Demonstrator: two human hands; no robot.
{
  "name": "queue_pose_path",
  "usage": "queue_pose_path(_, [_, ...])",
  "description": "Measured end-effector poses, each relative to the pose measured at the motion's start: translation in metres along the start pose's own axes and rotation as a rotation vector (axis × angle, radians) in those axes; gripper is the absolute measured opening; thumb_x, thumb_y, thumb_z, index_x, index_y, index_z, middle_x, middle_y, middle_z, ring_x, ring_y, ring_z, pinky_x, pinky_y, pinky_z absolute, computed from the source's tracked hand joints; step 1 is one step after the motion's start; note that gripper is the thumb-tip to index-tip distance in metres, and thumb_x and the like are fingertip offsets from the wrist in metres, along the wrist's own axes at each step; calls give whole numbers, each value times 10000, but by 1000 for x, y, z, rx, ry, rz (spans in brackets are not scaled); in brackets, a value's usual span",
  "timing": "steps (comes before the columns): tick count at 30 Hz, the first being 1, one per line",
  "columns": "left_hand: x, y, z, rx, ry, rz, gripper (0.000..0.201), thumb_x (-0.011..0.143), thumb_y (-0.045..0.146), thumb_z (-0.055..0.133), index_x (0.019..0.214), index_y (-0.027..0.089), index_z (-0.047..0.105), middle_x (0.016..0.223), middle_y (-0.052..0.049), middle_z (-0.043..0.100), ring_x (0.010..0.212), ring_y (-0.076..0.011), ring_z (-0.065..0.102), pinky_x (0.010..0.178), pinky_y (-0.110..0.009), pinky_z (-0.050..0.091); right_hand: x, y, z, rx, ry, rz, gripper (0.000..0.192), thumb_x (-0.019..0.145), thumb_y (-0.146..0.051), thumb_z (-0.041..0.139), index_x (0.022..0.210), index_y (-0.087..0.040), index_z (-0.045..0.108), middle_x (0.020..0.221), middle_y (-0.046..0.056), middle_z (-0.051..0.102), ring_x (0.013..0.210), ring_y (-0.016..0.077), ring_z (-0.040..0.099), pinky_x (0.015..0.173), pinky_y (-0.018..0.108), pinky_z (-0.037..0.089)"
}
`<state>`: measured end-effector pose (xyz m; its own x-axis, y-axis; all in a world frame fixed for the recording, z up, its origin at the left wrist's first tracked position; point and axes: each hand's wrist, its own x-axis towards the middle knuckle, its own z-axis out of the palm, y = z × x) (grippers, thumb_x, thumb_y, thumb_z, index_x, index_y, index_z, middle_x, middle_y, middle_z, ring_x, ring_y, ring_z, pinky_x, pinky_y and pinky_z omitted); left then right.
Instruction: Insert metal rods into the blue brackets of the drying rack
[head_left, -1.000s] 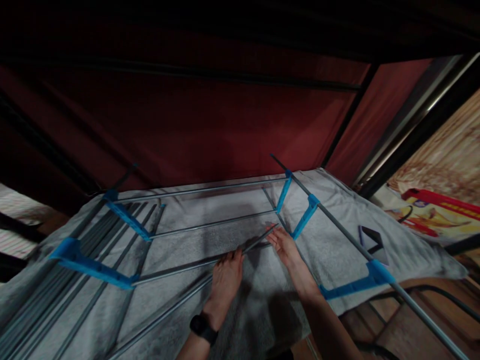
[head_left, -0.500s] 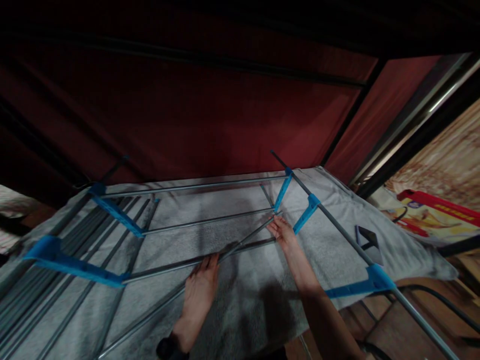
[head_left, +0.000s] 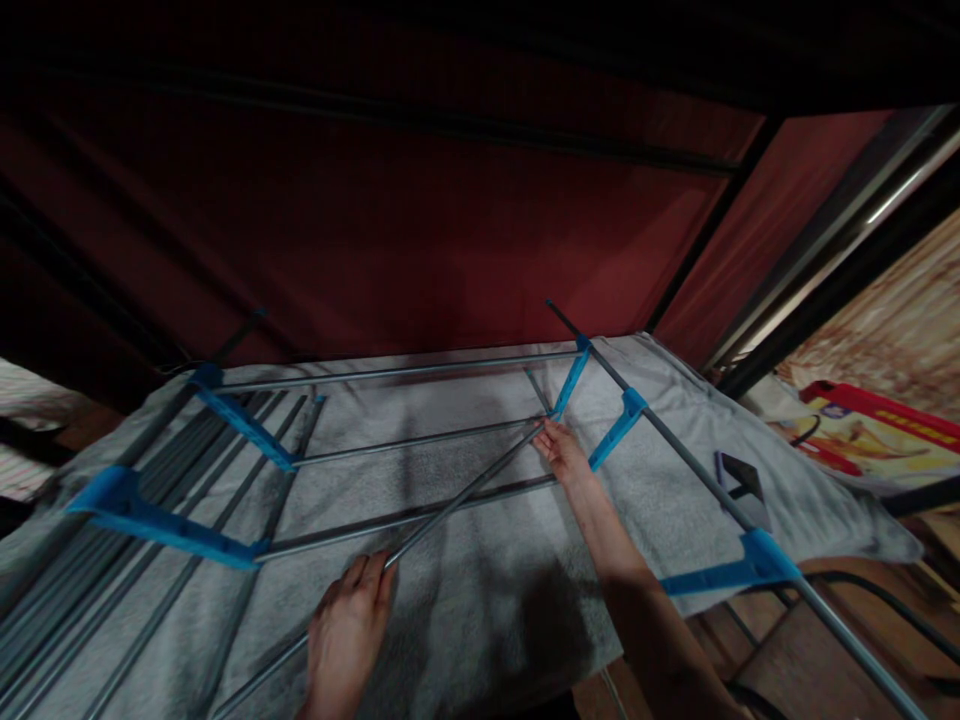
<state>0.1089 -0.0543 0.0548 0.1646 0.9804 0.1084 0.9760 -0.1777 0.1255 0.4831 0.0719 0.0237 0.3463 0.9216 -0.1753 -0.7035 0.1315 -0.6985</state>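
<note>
Dimly lit, centre of frame: a person's two bare hands work a loose grey metal rod that runs diagonally from lower left toward the middle, lying across a grey towel spread over a flat surface. Left hand, lower centre, rests on the rod's near stretch w/ fingers curled loosely over it. Right hand, just right of centre, has fingers narrowed around the rod's far tip, held beside a blue plastic connector. A second blue connector sits just to its right on a long side rail running to lower right. Cross rods span the frame toward more blue brackets at left; a bundle of spare rods lies at lower left. A dark phone-like slab rests on the towel at right. Red fabric fills the upper half. At far right, a red-edged printed pack; its writing is too blurred to read. No brand or label is legible anywhere.
</note>
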Motion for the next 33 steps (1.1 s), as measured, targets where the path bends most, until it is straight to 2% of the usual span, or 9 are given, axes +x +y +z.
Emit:
queue_pose_path(6, [3,-3,3,15,57,64,400,1020,275,345,1148,190,713,1059,-66,772,820,-211,726,736,-323,561,-6,2,6,-104,115,109,161,805,-137,765,855,-238,651,795,-33,779,682,111,720,649,227,628])
queue_pose_path(14, [11,1,8,25,189,151,396,1031,276,360,1180,176,712,1030,-72,773,813,-215,721,736,-328,550,-22,15,11,-125,36,161,138,754,-158,774,853,-202,688,843,21,784,797,151,746,742,254,618])
queue_pose_path(19, [15,7,5,28,135,143,371,1019,238,390,1185,184,717,1053,-73,770,853,-229,721,773,-345,547,-32,27,11,-124,-7,143,161,702,-164,778,831,-197,688,835,16,780,799,163,744,779,289,616])
queue_pose_path(25, [23,5,7,32,59,101,361,1008,204,413,1207,184,713,1093,-81,760,885,-252,704,809,-376,541,-33,28,15,-194,82,248,157,712,-84,708,826,-189,684,805,32,788,776,163,753,766,281,628])
queue_pose_path(33, [48,5,9,38,4,124,396,964,91,413,1239,161,689,1110,-114,740,993,-268,683,933,-423,509,-31,33,4,-219,73,243,173,661,-47,652,760,-189,656,818,40,777,768,168,748,834,312,635])
